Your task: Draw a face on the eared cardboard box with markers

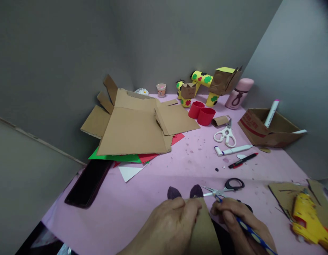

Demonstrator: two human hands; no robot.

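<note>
My left hand point(170, 223) is closed on the top edge of a small brown cardboard piece point(205, 230) at the near edge of the pink table point(158, 180). Two dark purple ear-like shapes point(174, 192) stick up from that piece. My right hand point(239, 221) grips a blue dotted pencil point(245, 228), its tip beside the cardboard's right edge. Black-handled scissors point(224, 187) lie just beyond my right hand.
Flattened cardboard point(137, 124) over coloured paper sits at left, a dark phone point(88, 182) near the left edge. Red cups point(202, 113), white scissors point(226, 135), markers point(232, 150), a cardboard box point(267, 129), yellow paper-roll crafts point(203, 85), a pink bottle point(239, 92) and a yellow glue gun point(309, 219) lie right.
</note>
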